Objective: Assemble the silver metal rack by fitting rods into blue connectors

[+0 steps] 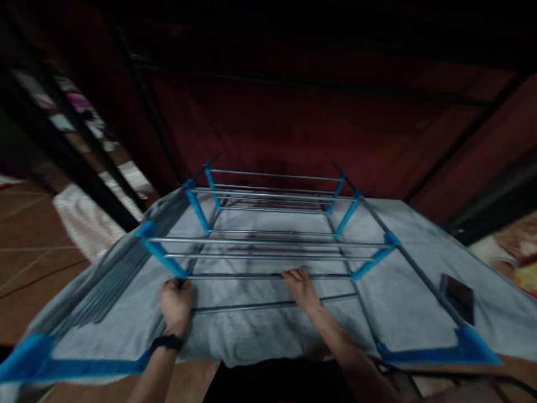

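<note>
A rack frame of thin grey metal tubes [268,242] joined by blue plastic connectors [161,253] lies in front of me. My left hand [175,305], with a dark band at its wrist, is closed around the tube at the frame's near left side, just below a blue connector. The exact grip is partly hidden by the fingers. On the near crossbar [239,276], right of its middle, the fingers of my right hand [302,288] are curled over the tube. A lower crossbar [247,307] runs between my two hands, its left end at my left hand.
A grey cloth [235,336] lies under the frame. Several loose tubes [113,285] are bundled at the left. A dark phone-like slab [458,296] rests at the right. Dark red fabric [268,123] hangs behind, and dark posts [90,179] stand at the left.
</note>
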{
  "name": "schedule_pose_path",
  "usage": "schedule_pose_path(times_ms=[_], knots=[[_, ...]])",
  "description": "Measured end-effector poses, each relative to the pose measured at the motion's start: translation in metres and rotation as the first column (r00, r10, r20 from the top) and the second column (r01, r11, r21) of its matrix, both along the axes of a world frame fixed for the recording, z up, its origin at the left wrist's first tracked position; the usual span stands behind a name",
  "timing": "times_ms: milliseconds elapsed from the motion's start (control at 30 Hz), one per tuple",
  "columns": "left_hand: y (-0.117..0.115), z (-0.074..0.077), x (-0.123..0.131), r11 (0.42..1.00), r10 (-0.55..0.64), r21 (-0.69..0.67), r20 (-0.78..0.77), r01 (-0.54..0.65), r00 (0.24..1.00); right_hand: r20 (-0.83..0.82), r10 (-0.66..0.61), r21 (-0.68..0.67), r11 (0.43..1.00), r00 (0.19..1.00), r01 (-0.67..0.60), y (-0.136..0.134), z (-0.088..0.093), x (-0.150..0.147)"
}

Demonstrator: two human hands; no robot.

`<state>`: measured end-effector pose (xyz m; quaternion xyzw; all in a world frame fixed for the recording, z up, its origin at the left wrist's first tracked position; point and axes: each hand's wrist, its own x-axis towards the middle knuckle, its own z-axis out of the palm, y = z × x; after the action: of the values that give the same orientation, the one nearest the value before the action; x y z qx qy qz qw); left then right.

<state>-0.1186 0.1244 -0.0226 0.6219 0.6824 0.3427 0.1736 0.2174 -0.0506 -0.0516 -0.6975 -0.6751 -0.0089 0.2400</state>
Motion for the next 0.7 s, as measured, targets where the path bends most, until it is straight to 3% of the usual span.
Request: schedule_pose_path(times_ms=[267, 433, 700], knots=[[0.025, -0.021, -0.012, 1.000, 0.008, -0.015, -0.198, -0.011, 0.980, 0.037, -0.019, -0.066, 0.998, 0.999, 0.021, 0.003, 0.008, 0.004], [0.028, -0.022, -0.012, 0.999, 0.042, -0.019, -0.246, -0.048, 0.968, 0.043, -0.006, -0.058, 0.998, 0.999, 0.008, 0.003, 0.009, 0.005], [0.024, -0.018, -0.009, 1.000, 0.027, 0.015, -0.175, -0.024, 0.984, 0.046, 0.014, -0.037, 0.999, 0.999, -0.012, 0.003, 0.008, 0.006]])
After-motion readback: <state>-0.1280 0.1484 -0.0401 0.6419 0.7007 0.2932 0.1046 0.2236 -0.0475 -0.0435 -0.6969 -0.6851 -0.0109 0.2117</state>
